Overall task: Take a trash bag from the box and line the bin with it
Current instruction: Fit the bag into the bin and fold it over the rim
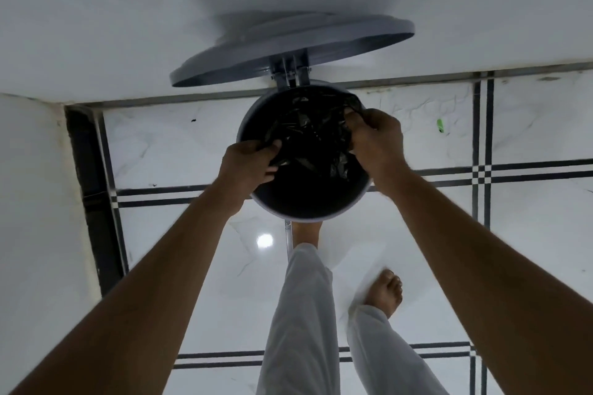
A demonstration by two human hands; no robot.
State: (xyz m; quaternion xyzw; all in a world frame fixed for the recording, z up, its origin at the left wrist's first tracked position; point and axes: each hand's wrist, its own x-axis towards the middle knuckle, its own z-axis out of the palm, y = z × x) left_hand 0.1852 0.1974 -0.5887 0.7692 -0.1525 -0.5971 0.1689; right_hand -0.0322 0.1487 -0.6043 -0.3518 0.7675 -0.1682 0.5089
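Note:
A round grey pedal bin (272, 208) stands on the tiled floor against the wall, its lid (288, 48) swung up and open. A crumpled black trash bag (316, 135) lies inside the bin's mouth. My left hand (250, 167) pinches the bag's edge at the bin's left rim. My right hand (377, 141) grips the bag's edge at the right rim. The bag hangs loose between the hands, bunched in folds, and the bin's near rim is bare. The trash bag box is not in view.
A white wall (128, 26) rises behind the bin and on the left. My left foot (306, 231) rests at the bin's pedal, my right foot (386, 292) on the white tiles (529, 234). A small green mark (440, 125) is on the floor.

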